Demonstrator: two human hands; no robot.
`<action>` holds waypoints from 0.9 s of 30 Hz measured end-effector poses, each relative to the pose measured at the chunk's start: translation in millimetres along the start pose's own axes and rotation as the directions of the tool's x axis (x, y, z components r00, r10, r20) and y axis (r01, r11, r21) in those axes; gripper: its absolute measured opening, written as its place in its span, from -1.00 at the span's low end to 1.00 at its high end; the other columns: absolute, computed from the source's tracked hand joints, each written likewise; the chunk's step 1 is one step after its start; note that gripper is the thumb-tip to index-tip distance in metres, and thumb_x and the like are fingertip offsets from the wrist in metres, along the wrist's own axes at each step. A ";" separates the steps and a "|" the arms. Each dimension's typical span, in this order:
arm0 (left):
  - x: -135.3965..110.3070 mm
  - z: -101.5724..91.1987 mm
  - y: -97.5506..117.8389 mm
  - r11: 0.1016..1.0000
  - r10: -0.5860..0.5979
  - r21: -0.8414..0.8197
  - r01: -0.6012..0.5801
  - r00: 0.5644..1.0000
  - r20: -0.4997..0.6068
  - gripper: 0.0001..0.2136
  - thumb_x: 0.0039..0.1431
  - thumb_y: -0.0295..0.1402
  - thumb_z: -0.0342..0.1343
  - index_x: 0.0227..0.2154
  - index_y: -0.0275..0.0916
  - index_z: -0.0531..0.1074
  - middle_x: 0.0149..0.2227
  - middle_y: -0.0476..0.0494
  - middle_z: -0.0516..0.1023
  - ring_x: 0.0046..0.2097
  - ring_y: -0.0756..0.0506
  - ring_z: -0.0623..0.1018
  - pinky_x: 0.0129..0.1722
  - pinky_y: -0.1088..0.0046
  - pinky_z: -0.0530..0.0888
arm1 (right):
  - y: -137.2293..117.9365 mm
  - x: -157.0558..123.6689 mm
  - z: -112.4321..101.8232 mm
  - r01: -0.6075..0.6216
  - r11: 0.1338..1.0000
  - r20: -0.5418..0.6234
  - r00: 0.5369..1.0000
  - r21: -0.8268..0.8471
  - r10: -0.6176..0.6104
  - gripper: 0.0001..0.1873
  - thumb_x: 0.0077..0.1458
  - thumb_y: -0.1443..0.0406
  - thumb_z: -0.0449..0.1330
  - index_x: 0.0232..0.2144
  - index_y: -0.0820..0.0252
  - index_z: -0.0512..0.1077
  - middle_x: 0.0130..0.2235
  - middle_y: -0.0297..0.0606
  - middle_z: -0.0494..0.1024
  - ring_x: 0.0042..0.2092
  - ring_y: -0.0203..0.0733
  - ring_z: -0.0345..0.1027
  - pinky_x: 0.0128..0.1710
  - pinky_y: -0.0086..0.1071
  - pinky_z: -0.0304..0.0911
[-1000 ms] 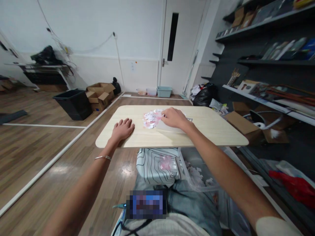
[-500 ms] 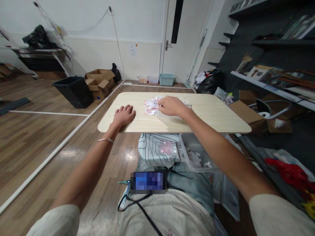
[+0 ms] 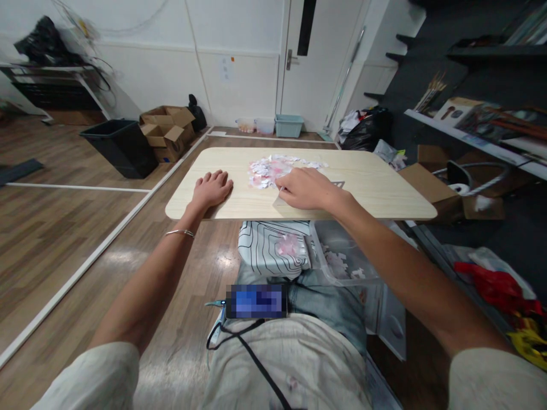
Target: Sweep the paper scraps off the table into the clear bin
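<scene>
Left hand (image 3: 211,189) lies flat, palm down, fingers spread a little, on the near left part of the pale wood table (image 3: 384,191), holding nothing. Right hand (image 3: 305,189) rests at mid table, fingers curled down onto a thin pale sheet (image 3: 279,201); cannot tell if it grips the sheet or only presses it. Pile of small pink and white paper pieces (image 3: 269,169) sits just beyond the right hand, fingertips at its near edge. Clear tub (image 3: 342,259) with more pieces sits under the table, beside a striped cushion (image 3: 271,250). Black bin (image 3: 122,145) stands on the far left floor.
</scene>
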State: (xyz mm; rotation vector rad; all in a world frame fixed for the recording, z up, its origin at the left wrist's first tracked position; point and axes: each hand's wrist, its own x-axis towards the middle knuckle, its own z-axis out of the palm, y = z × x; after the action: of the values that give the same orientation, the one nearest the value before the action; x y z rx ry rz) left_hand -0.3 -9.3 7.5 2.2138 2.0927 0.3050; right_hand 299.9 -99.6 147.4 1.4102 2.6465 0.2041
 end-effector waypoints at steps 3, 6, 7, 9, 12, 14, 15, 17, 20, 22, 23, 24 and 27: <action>-0.1 -0.1 0.1 1.000 -0.003 0.006 0.003 1.000 -0.002 -0.30 0.66 0.00 -0.30 0.60 -0.08 0.46 0.76 -0.28 0.37 0.70 -0.47 0.33 0.67 -0.21 0.29 | -0.9 -5.1 -0.5 -0.008 1.000 -0.004 1.000 0.023 0.008 -0.56 0.49 0.34 0.13 0.09 0.20 0.82 0.00 0.07 0.85 -0.01 0.15 0.63 -0.03 -0.12 0.26; 0.2 -0.5 -0.1 1.000 -0.002 0.001 0.002 1.000 0.006 -0.31 0.66 0.01 -0.29 0.60 -0.05 0.46 0.76 -0.26 0.38 0.70 -0.46 0.33 0.67 -0.21 0.30 | -1.3 -7.3 -0.9 -0.014 0.999 -0.011 1.000 0.052 0.014 -0.57 0.48 0.34 0.14 0.06 0.19 0.82 -0.05 0.03 0.84 -0.06 0.12 0.59 -0.03 -0.12 0.24; 0.4 -0.7 -0.1 1.000 -0.003 -0.001 0.003 1.000 0.008 -0.31 0.66 0.01 -0.29 0.60 -0.04 0.45 0.76 -0.26 0.37 0.71 -0.46 0.33 0.67 -0.22 0.30 | -1.4 -7.7 -1.2 -0.012 0.998 -0.009 1.000 0.056 0.012 -0.57 0.48 0.34 0.14 0.06 0.19 0.82 -0.06 0.02 0.84 -0.07 0.11 0.59 -0.04 -0.12 0.22; 0.8 -1.2 0.2 1.000 -0.006 -0.002 0.006 1.000 0.011 -0.30 0.66 0.01 -0.30 0.61 -0.06 0.45 0.77 -0.27 0.36 0.71 -0.47 0.32 0.68 -0.22 0.29 | -1.6 -8.6 -1.8 -0.003 0.998 -0.008 1.000 0.056 0.004 -0.57 0.48 0.34 0.13 0.05 0.18 0.82 -0.06 0.01 0.84 -0.08 0.09 0.58 -0.06 -0.13 0.19; 0.8 -1.8 1.2 1.000 -0.007 -0.002 0.007 1.000 0.012 -0.28 0.66 0.01 -0.30 0.63 -0.08 0.43 0.78 -0.28 0.33 0.72 -0.47 0.32 0.69 -0.22 0.28 | -1.3 -10.6 -2.3 0.006 0.998 -0.016 1.000 0.063 -0.005 -0.60 0.48 0.35 0.14 0.00 0.17 0.82 -0.08 0.00 0.83 -0.10 0.07 0.58 -0.07 -0.14 0.15; 0.4 -1.8 1.9 1.000 -0.004 -0.004 0.004 1.000 0.013 -0.28 0.66 0.01 -0.29 0.64 -0.09 0.43 0.79 -0.29 0.33 0.72 -0.48 0.32 0.68 -0.23 0.28 | -0.3 -12.3 -1.8 0.013 0.997 -0.013 1.000 0.071 -0.012 -0.62 0.46 0.35 0.16 -0.05 0.15 0.82 -0.11 -0.01 0.82 -0.11 0.06 0.57 -0.08 -0.14 0.14; 0.2 -1.6 2.2 1.000 -0.002 -0.003 0.002 1.000 0.015 -0.28 0.66 0.00 -0.29 0.64 -0.11 0.43 0.79 -0.31 0.33 0.72 -0.48 0.32 0.68 -0.23 0.28 | 0.3 -13.1 -1.5 0.019 0.997 -0.008 1.000 0.074 -0.019 -0.63 0.45 0.35 0.16 -0.07 0.14 0.82 -0.12 -0.02 0.82 -0.12 0.06 0.57 -0.09 -0.14 0.14; -0.5 -0.9 2.5 1.000 -0.001 0.001 0.001 1.000 0.013 -0.27 0.66 0.00 -0.29 0.64 -0.15 0.43 0.79 -0.33 0.33 0.72 -0.48 0.33 0.68 -0.23 0.28 | 1.8 -14.6 -0.7 0.032 0.996 -0.003 0.999 0.079 -0.032 -0.63 0.44 0.34 0.16 -0.07 0.11 0.81 -0.14 -0.04 0.82 -0.13 0.05 0.57 -0.10 -0.14 0.14; -1.1 -0.1 2.5 1.000 -0.004 0.002 0.004 1.000 -0.002 -0.29 0.67 -0.01 -0.28 0.64 -0.10 0.44 0.78 -0.30 0.35 0.72 -0.46 0.34 0.68 -0.20 0.29 | 3.2 -15.9 -0.2 0.040 0.996 -0.003 0.999 0.085 -0.039 -0.61 0.43 0.34 0.15 -0.06 0.10 0.81 -0.17 -0.06 0.81 -0.15 0.05 0.56 -0.10 -0.14 0.14; -1.0 0.0 2.2 1.000 -0.003 -0.002 0.003 1.000 -0.006 -0.31 0.67 -0.02 -0.26 0.64 -0.06 0.44 0.77 -0.27 0.37 0.71 -0.45 0.35 0.68 -0.21 0.30 | 3.3 -16.1 -0.8 0.040 0.996 0.003 0.999 0.084 -0.040 -0.60 0.43 0.34 0.14 -0.05 0.11 0.81 -0.17 -0.06 0.81 -0.17 0.03 0.54 -0.12 -0.14 0.13; -0.9 -0.1 2.1 1.000 -0.002 -0.003 0.002 1.000 -0.005 -0.31 0.67 -0.03 -0.25 0.64 -0.06 0.44 0.77 -0.27 0.38 0.71 -0.46 0.35 0.67 -0.22 0.30 | 3.1 -16.2 -1.3 0.040 0.996 0.008 0.999 0.083 -0.041 -0.60 0.43 0.34 0.13 -0.05 0.12 0.81 -0.17 -0.06 0.81 -0.17 0.02 0.53 -0.12 -0.14 0.12; -0.6 -0.1 1.9 1.000 0.000 -0.003 0.000 1.000 -0.003 -0.31 0.67 -0.03 -0.25 0.64 -0.07 0.44 0.77 -0.28 0.38 0.71 -0.47 0.35 0.67 -0.23 0.30 | 2.9 -16.3 -1.9 0.040 0.996 0.012 0.999 0.081 -0.041 -0.60 0.43 0.34 0.13 -0.05 0.13 0.81 -0.17 -0.06 0.81 -0.18 0.02 0.52 -0.13 -0.14 0.11; 0.5 0.0 1.1 1.000 0.003 0.005 -0.003 1.000 0.002 -0.29 0.67 -0.02 -0.26 0.65 -0.12 0.44 0.78 -0.31 0.36 0.71 -0.49 0.35 0.67 -0.24 0.31 | 2.1 -16.6 -3.8 0.036 0.996 0.010 0.999 0.078 -0.037 -0.61 0.43 0.35 0.13 -0.08 0.15 0.80 -0.16 -0.06 0.81 -0.19 0.00 0.51 -0.15 -0.15 0.07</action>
State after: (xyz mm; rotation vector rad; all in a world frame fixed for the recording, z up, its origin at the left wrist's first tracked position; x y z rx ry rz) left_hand 0.8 -8.8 7.8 2.2194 2.0915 0.2971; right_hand 310.1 -112.4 152.4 1.3791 2.6955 0.0899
